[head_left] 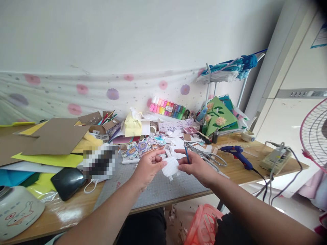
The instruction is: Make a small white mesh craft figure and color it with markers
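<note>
A small rounded white piece with a textured, paper-like surface (170, 168) is held over the grey cutting mat (120, 192). My left hand (148, 166) pinches its left edge between thumb and fingers. At the opposite edge my right hand (196, 167) is closed on the same piece. A thin blue stick, perhaps a pen or brush (186, 153), stands tucked among the right hand's fingers. Just beyond the hands lie white paper scraps (176, 143) and purple-and-blue paper cutouts (143, 146). Grey-handled scissors (221, 161) rest to the right of my right hand.
On the right, a blue glue gun (237, 156) lies near a power strip (276, 160) with loose cables. Cardboard sheets (55, 136) pile up at left, beside a black object (68, 183) and a painted jar (19, 212). Colourful clay packs (167, 108) stand behind. A red basket (201, 226) sits below.
</note>
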`<state>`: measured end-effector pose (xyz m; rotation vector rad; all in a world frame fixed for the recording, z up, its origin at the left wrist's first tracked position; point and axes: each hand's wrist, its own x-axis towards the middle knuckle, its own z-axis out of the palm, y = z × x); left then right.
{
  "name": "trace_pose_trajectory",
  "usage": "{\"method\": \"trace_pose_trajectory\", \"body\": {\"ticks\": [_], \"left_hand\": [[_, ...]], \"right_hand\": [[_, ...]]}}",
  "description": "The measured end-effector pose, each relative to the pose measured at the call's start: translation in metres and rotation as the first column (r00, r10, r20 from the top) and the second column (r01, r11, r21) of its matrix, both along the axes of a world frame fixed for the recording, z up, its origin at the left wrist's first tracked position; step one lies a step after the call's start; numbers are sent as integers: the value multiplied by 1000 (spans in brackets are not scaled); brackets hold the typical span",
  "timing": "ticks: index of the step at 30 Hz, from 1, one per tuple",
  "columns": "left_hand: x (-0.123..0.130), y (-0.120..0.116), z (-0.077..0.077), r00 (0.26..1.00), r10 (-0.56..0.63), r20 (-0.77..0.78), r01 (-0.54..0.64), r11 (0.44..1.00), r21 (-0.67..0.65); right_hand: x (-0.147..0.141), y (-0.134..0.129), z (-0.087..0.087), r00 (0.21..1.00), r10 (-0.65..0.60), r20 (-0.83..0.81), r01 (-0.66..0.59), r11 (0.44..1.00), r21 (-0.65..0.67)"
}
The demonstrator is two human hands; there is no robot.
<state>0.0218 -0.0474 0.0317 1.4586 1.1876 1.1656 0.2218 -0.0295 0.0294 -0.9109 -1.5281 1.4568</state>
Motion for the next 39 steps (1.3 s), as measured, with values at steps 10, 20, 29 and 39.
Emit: {"method": "trace_pose_trajectory", "body": {"ticks": [10, 20, 29, 39], "left_hand": [[-35, 6, -32, 943, -174, -282, 155, 984, -88], [-53, 27, -36, 872, -115, -475, 113, 993, -33], [-15, 27, -1, 891, -393, -229, 377, 920, -110], [-16, 60, -26, 947, -321, -9, 281, 842, -460]], "right_hand": [[64, -32, -1, 925, -379, -7, 379, 924, 42], [35, -9, 25, 958, -287, 33, 287, 958, -3], [-17, 29, 4, 999, 54, -10, -54, 996, -66], [-25, 60, -18, 981, 125, 147, -134, 990, 53]]}}
